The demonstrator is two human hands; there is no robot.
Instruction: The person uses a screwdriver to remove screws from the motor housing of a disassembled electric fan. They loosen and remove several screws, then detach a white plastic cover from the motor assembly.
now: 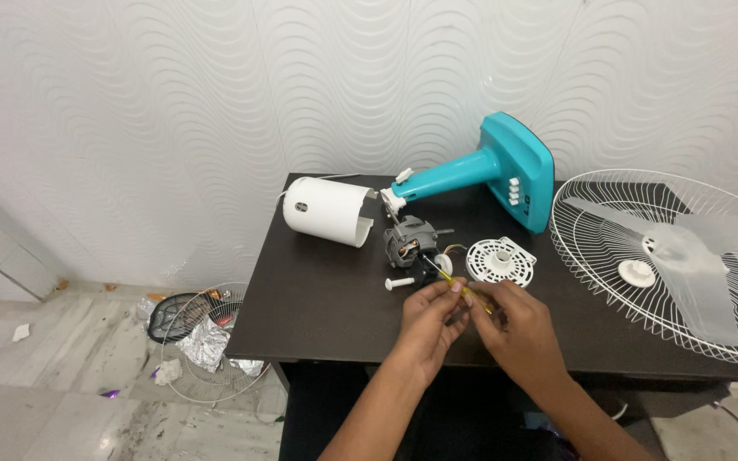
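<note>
While both hands [471, 312] pinch a screwdriver [463, 288] (yellow), motor [409, 241] ahead — fan guard [685, 256] right

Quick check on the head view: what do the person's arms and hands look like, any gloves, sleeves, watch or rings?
Both are bare. The left hand and right hand have no gloves, and no rings show on the visible fingers. Both forearms are uncovered as far as the bottom edge of the picture, with no sleeve cuff, watch or wristband in sight. No tape, cables or markings on either arm.

One head-worn view looks down and forward (fairly near) across the dark table [318, 299] toward the wall [215, 102].
</note>
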